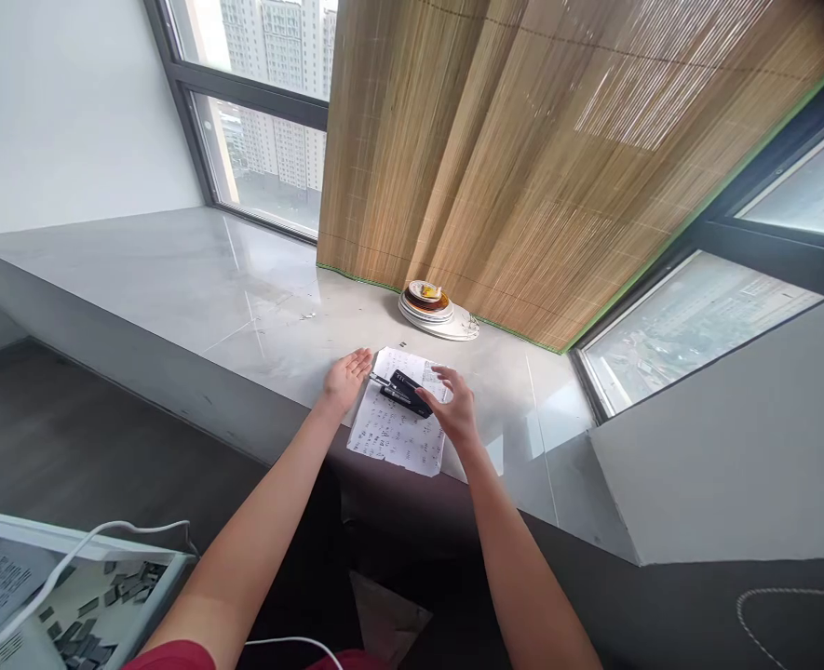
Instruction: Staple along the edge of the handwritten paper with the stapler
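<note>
A sheet of paper [398, 446] covered in handwriting lies at the front edge of the pale sill. On it rests a flat black case [407, 382], with what look like pens [387, 382] lying across its left part. My left hand [346, 379] is beside the paper's left edge, fingers stretched out and nothing in it. Over the right side of the sheet is my right hand [456, 406], its fingers curved and thumb apart. The right thumb reaches close to the case's right end; whether it touches, I cannot tell.
Stacked plates [426, 309] stand behind the paper, against a bamboo blind [467, 167]. The tiled sill [174, 270] stretches left to a window. At lower left is a white-edged box [122, 596] with small grey pieces, crossed by a white cable [59, 568].
</note>
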The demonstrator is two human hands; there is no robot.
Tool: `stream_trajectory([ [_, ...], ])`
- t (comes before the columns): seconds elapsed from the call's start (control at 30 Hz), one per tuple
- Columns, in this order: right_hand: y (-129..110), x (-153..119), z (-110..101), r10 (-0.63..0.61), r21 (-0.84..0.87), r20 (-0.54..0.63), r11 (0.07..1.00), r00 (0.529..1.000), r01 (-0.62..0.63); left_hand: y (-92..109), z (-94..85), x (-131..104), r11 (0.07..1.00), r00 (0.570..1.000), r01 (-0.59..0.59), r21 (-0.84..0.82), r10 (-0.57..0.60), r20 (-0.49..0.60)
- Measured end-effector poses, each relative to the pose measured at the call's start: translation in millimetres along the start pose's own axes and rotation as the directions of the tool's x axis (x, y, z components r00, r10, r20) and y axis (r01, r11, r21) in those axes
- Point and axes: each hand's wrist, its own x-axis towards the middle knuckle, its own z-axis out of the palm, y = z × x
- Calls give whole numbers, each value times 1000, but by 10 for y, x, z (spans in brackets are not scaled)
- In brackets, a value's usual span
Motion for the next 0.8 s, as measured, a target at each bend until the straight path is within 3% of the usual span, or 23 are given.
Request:
stream_trajectory([
  [0.1, -59, 169, 105, -17, -87, 247, 995, 969, 40, 9, 22, -31, 1000, 1000, 1, -28, -2, -13],
  [0.17, -132, 188, 185, -16, -145, 328, 987, 945, 67, 4, 19, -30, 999, 1000, 6, -37, -7, -25],
  [0.27, -300, 137, 283, -134, -207, 217, 962, 967, 179, -5, 0, -18, 997, 1000, 23, -80, -24, -20],
  [0.33, -426, 108, 342, -315, -259, 147, 903, 938, 344, -2, -19, -16, 990, 1000, 25, -137, -25, 7],
  [0.37, -483, 103, 374, -418, -278, 160, 850, 894, 447, 2, -30, -19, 986, 999, 27, -166, -23, 29],
  [0.43, -565, 108, 443, -599, -280, 254, 706, 760, 650, 13, -51, -31, 975, 998, 32, -218, -20, 57],
  [0.5, -600, 124, 509, -691, -252, 346, 584, 635, 772, 26, -67, -47, 965, 998, 36, -258, -23, 53],
  [0.53, -601, 133, 536, -707, -246, 369, 553, 604, 797, 33, -71, -54, 961, 999, 40, -274, -29, 45],
  [0.57, -593, 141, 556, -709, -246, 377, 543, 595, 803, 39, -73, -59, 957, 999, 41, -289, -32, 36],
  [0.63, -558, 155, 573, -694, -260, 360, 566, 623, 782, 50, -72, -67, 949, 999, 39, -313, -30, 34],
  [0.73, -480, 152, 544, -658, -280, 265, 647, 705, 709, 60, -70, -73, 938, 999, 28, -347, -14, 41],
  [0.8, -423, 122, 500, -618, -285, 128, 727, 776, 625, 59, -80, -77, 930, 1000, 16, -368, -5, 31],
])
